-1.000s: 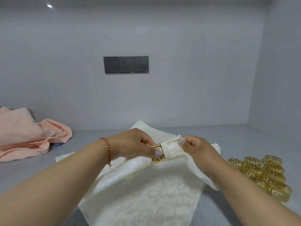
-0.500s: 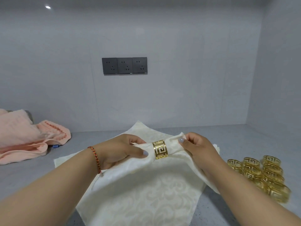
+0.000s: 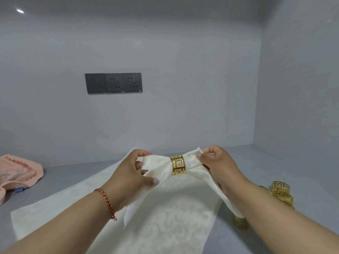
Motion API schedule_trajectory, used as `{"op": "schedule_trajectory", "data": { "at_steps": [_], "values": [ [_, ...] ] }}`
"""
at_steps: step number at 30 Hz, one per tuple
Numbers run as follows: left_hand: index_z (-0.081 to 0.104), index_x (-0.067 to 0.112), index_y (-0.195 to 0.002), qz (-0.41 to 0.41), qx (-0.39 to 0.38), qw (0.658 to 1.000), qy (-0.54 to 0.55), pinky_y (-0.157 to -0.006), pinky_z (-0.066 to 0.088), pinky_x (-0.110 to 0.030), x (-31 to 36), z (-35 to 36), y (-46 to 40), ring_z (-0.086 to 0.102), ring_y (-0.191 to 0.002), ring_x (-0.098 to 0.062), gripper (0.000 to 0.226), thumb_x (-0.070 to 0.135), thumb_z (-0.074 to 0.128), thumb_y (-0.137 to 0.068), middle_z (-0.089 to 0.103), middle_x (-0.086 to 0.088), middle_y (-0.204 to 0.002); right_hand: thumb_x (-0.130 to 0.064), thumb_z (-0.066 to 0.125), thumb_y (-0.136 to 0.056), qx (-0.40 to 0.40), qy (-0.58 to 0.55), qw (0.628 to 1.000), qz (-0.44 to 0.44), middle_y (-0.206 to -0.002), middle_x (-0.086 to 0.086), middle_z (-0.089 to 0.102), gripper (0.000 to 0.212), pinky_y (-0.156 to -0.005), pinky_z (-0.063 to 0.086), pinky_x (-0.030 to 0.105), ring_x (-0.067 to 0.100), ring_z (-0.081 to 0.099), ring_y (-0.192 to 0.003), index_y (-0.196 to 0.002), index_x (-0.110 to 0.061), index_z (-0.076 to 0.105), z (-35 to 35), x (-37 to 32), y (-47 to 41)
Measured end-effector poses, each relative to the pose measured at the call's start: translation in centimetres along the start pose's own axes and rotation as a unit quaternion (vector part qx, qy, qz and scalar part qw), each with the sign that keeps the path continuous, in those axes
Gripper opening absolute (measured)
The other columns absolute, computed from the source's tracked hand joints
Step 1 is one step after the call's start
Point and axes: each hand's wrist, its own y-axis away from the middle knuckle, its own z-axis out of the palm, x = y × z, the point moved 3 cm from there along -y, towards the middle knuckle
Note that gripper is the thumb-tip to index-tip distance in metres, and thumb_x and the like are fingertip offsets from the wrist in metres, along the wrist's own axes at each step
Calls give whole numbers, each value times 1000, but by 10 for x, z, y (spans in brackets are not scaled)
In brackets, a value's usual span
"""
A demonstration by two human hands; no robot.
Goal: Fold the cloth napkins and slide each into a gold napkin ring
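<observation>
A cream folded napkin (image 3: 159, 165) is held up above the counter with a gold napkin ring (image 3: 178, 165) around its middle. My left hand (image 3: 130, 173) grips the napkin's left part, thumb in front and fingers behind. My right hand (image 3: 218, 164) pinches the right part just beside the ring. The napkin's loose ends hang down below both hands. Under them, a stack of flat cream napkins (image 3: 165, 222) lies spread on the grey counter (image 3: 73, 178).
Several spare gold rings (image 3: 281, 194) sit on the counter at the right, partly hidden by my right forearm. A pink towel (image 3: 16, 173) lies at the far left. A dark triple wall socket (image 3: 113, 83) is on the back wall.
The ring has gone from the napkin's end to its middle. My left hand let go of the ring and shifted left along the cloth. Both hands have lifted the napkin higher.
</observation>
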Motion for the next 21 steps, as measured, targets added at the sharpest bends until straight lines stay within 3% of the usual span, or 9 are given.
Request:
{"op": "schedule_trajectory", "data": {
  "at_steps": [4,11,16,18,21],
  "values": [
    [46,33,-109,0,20,1000,-9,-68,55,-34,7,34,-32,67,-86,-23,68,0,83,-62,63,-7,-100,-16,69,-85,48,51,997,-11,-67,2,53,23,-64,40,31,17,48,-62,-72,-16,50,-35,-3,-32],
    [55,14,-86,8,-20,999,-38,-58,43,-25,13,127,-116,50,-62,-17,29,-3,74,-72,53,-2,-73,-2,66,-86,73,40,994,67,-75,11,64,14,-69,50,34,20,59,-64,-76,-10,62,-120,22,-104],
    [60,15,-92,-44,-63,997,-18,-61,43,-22,-15,202,-193,55,-69,-16,28,-2,73,-74,58,-2,-82,10,55,-88,81,65,986,130,-81,17,66,21,-82,53,39,28,62,-73,-79,-7,66,-169,67,-177],
    [62,14,-97,-82,-73,994,-1,-60,43,-22,-29,227,-224,56,-70,-16,28,-2,72,-76,59,-3,-84,13,48,-88,86,77,981,159,-84,19,66,28,-76,53,36,29,62,-73,-80,-7,67,-182,88,-209],
    [62,14,-104,-136,-96,986,13,-75,50,-28,-49,260,-268,61,-82,-22,30,0,69,-79,63,-7,-99,10,46,-88,83,120,970,195,-93,19,67,31,-79,54,36,31,64,-84,-85,-11,69,-191,117,-258]
  ]
}}
